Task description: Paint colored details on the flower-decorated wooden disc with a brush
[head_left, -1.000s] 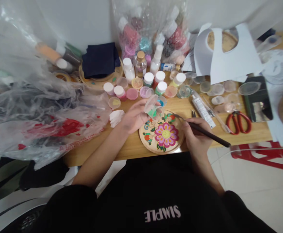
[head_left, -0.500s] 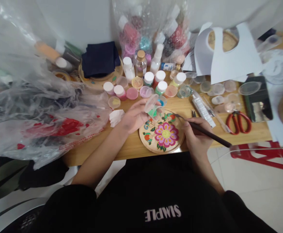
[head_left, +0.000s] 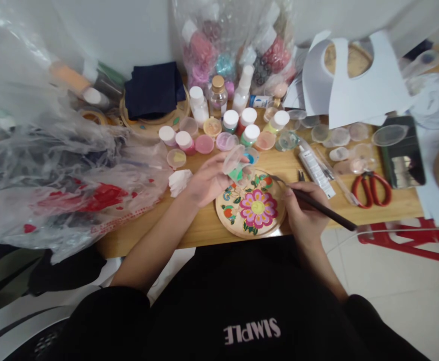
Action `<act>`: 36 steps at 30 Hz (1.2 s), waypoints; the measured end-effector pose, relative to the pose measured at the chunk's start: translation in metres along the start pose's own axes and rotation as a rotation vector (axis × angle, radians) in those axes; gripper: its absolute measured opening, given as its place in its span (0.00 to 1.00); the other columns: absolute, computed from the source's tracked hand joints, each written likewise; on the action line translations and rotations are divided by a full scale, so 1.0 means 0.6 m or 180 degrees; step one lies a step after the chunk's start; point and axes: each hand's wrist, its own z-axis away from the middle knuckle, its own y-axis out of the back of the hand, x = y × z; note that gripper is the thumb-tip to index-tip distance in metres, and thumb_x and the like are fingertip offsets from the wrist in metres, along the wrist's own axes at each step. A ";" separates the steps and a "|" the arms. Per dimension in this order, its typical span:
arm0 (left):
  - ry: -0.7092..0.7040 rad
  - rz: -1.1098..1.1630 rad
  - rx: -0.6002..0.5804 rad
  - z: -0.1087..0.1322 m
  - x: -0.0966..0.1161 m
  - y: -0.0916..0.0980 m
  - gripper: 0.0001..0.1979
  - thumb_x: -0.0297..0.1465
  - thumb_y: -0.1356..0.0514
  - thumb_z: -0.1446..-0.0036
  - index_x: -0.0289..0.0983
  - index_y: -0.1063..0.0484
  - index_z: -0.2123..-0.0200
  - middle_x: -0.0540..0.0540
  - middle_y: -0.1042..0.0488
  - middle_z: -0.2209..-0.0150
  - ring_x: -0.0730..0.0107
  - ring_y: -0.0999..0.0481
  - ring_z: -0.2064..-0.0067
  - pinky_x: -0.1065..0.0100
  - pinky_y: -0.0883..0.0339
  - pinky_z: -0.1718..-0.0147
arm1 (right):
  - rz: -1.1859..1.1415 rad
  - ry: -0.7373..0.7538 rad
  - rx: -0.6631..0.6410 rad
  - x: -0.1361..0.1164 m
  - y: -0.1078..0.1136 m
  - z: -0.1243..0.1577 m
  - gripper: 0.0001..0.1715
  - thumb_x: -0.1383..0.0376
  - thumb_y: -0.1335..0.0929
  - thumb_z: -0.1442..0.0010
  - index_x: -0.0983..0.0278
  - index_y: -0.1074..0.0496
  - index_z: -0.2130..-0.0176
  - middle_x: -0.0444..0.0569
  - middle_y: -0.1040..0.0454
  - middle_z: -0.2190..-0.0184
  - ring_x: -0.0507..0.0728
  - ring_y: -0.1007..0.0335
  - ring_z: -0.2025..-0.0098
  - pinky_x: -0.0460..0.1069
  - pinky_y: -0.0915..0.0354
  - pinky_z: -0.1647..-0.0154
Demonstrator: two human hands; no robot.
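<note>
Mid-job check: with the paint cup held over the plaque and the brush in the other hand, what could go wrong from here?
1. The left hand holds the small clear plastic cup of green paint tilted above the round wooden plaque with the painted pink flower; a drip could spoil the design.
2. The right hand, gripping the dark-handled brush, sits against the plaque's edge and may smear paint.
3. The plaque lies at the table edge, so a nudge might tip it off.

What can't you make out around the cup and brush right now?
Head view only:
- Brush tip: too small to tell whether it touches the painted disc.
- Small cup contents: blurred, partly covered by the left hand.
- Right hand grip: fingers hidden beneath.
- Plastic bags: contents obscured.
</note>
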 end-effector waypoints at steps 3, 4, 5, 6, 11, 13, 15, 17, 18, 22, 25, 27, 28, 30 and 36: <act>0.0024 0.0027 0.0065 0.000 0.000 0.000 0.16 0.39 0.28 0.51 0.37 0.23 0.61 0.42 0.18 0.58 0.54 0.17 0.51 0.61 0.24 0.57 | 0.0061 -0.0056 0.0047 -0.003 0.002 0.001 0.11 0.54 0.26 0.38 0.59 0.24 0.66 0.43 0.22 0.71 0.53 0.25 0.71 0.51 0.26 0.69; 0.0029 0.0028 0.0071 0.000 0.000 0.000 0.16 0.39 0.28 0.51 0.37 0.23 0.62 0.42 0.18 0.57 0.54 0.16 0.51 0.62 0.24 0.58 | 0.0078 -0.0078 0.0073 -0.003 0.003 0.002 0.12 0.54 0.26 0.38 0.59 0.24 0.66 0.44 0.22 0.71 0.53 0.25 0.71 0.51 0.26 0.69; 0.0036 0.0022 0.0070 0.000 0.000 0.000 0.16 0.39 0.28 0.51 0.37 0.23 0.62 0.42 0.17 0.57 0.54 0.16 0.52 0.62 0.23 0.58 | 0.0085 -0.0105 0.0098 -0.002 0.004 0.003 0.12 0.54 0.26 0.39 0.59 0.24 0.66 0.44 0.22 0.71 0.54 0.25 0.70 0.52 0.26 0.69; 0.0045 0.0015 0.0065 0.000 0.000 0.000 0.16 0.39 0.28 0.51 0.37 0.23 0.62 0.42 0.17 0.57 0.55 0.16 0.52 0.62 0.23 0.59 | 0.0076 -0.0140 0.0118 -0.001 0.005 0.005 0.12 0.54 0.26 0.39 0.59 0.23 0.66 0.44 0.22 0.71 0.54 0.24 0.70 0.52 0.25 0.68; 0.0022 0.0002 0.0013 -0.001 0.000 0.001 0.17 0.40 0.27 0.51 0.37 0.22 0.62 0.43 0.18 0.59 0.55 0.16 0.53 0.62 0.24 0.59 | -0.0034 -0.0260 0.0139 0.006 0.008 0.008 0.11 0.55 0.26 0.39 0.58 0.24 0.65 0.45 0.22 0.70 0.55 0.23 0.68 0.54 0.24 0.65; 0.0006 -0.0026 0.0000 0.000 0.000 0.000 0.17 0.41 0.27 0.50 0.37 0.22 0.62 0.43 0.18 0.61 0.54 0.17 0.52 0.62 0.24 0.59 | -0.0032 -0.0232 0.0136 0.006 0.007 0.007 0.10 0.55 0.26 0.39 0.58 0.24 0.65 0.45 0.22 0.70 0.55 0.23 0.69 0.54 0.25 0.65; -0.0011 -0.0029 0.0010 0.000 0.001 -0.001 0.17 0.41 0.27 0.50 0.37 0.22 0.62 0.43 0.18 0.62 0.54 0.16 0.53 0.62 0.24 0.60 | -0.0043 -0.0151 0.0106 0.004 0.007 0.006 0.10 0.55 0.26 0.39 0.58 0.24 0.66 0.44 0.22 0.71 0.54 0.24 0.70 0.53 0.25 0.66; -0.0027 -0.0005 0.0035 0.000 0.002 -0.002 0.17 0.40 0.27 0.51 0.36 0.22 0.63 0.43 0.18 0.62 0.55 0.16 0.55 0.62 0.23 0.61 | -0.0080 -0.0068 0.0014 0.002 0.007 0.005 0.08 0.57 0.26 0.39 0.58 0.24 0.65 0.43 0.22 0.71 0.53 0.25 0.71 0.51 0.26 0.68; -0.0037 0.0011 0.0038 0.000 0.002 -0.003 0.17 0.40 0.26 0.51 0.36 0.22 0.63 0.43 0.18 0.62 0.56 0.16 0.57 0.63 0.23 0.61 | -0.0100 -0.0041 -0.0041 0.002 0.007 0.005 0.08 0.58 0.26 0.39 0.58 0.24 0.65 0.43 0.22 0.70 0.53 0.25 0.71 0.51 0.27 0.68; -0.0056 0.0022 0.0015 -0.001 0.003 -0.003 0.17 0.41 0.26 0.51 0.36 0.21 0.63 0.44 0.17 0.63 0.59 0.16 0.58 0.64 0.23 0.61 | -0.0146 -0.0017 -0.0226 0.003 0.006 0.007 0.07 0.58 0.26 0.38 0.58 0.23 0.62 0.43 0.22 0.69 0.54 0.25 0.69 0.51 0.27 0.67; -0.0036 0.0000 0.0040 -0.001 0.002 -0.002 0.17 0.41 0.27 0.51 0.37 0.22 0.63 0.43 0.16 0.60 0.57 0.15 0.56 0.63 0.22 0.59 | -0.0176 0.0110 -0.0284 0.004 0.005 0.006 0.03 0.61 0.26 0.38 0.57 0.22 0.62 0.42 0.22 0.69 0.53 0.24 0.68 0.50 0.28 0.68; -0.0018 0.0013 0.0072 -0.001 0.001 -0.002 0.16 0.40 0.27 0.51 0.37 0.22 0.63 0.43 0.16 0.59 0.55 0.16 0.53 0.61 0.22 0.57 | -0.0159 0.0161 -0.0313 0.004 0.005 0.005 0.02 0.63 0.27 0.39 0.57 0.22 0.62 0.42 0.22 0.69 0.53 0.24 0.68 0.50 0.28 0.68; -0.0016 0.0021 0.0084 -0.001 0.001 -0.003 0.16 0.39 0.27 0.51 0.38 0.22 0.63 0.42 0.17 0.59 0.54 0.16 0.51 0.61 0.21 0.56 | -0.0139 0.0161 -0.0334 0.004 0.005 0.005 0.02 0.63 0.27 0.39 0.57 0.22 0.62 0.42 0.22 0.69 0.53 0.24 0.68 0.50 0.28 0.68; 0.0000 0.0007 0.0106 -0.001 0.002 -0.007 0.15 0.38 0.27 0.52 0.37 0.23 0.63 0.42 0.17 0.59 0.51 0.17 0.48 0.59 0.21 0.54 | -0.0107 0.0132 -0.0379 0.003 0.005 0.004 0.03 0.63 0.27 0.39 0.57 0.22 0.62 0.43 0.21 0.68 0.54 0.24 0.67 0.51 0.27 0.66; 0.0039 -0.0098 0.0057 -0.001 0.008 -0.019 0.16 0.39 0.27 0.54 0.37 0.23 0.66 0.41 0.18 0.61 0.49 0.18 0.47 0.58 0.21 0.54 | -0.0102 0.0152 -0.0437 -0.004 0.004 -0.001 0.02 0.63 0.27 0.39 0.57 0.22 0.63 0.43 0.21 0.69 0.54 0.24 0.68 0.51 0.27 0.67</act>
